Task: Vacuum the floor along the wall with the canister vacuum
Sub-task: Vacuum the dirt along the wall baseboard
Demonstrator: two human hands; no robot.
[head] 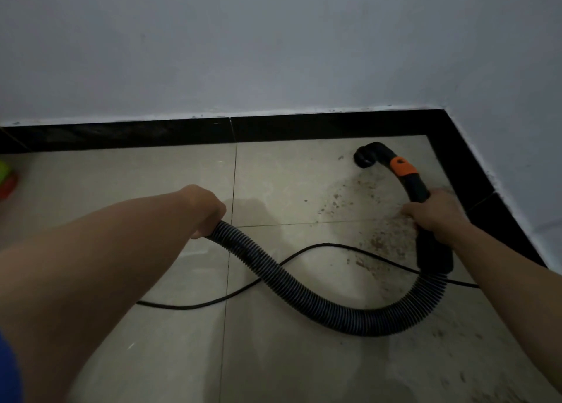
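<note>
- Head view: grips handle (417, 190) in right hand (435, 215), clasps hose (304, 290) in left hand (208, 209), fingers curled round both.
- Rests nozzle (366, 156) on floor (121, 190) near corner skirting (304, 128).
- Seems mid-pass; next calls for drawing nozzle back over dirt (349, 197).

Left hand (204, 208) grips ribbed hose (304, 293); right hand (431, 214) holds handle (418, 190), nozzle (366, 155) seemingly touching dusty floor (304, 174)

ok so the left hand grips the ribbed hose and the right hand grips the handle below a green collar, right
The head view shows the collar is orange, not green. The left hand does grip the ribbed hose, the right hand the handle below it.
</note>
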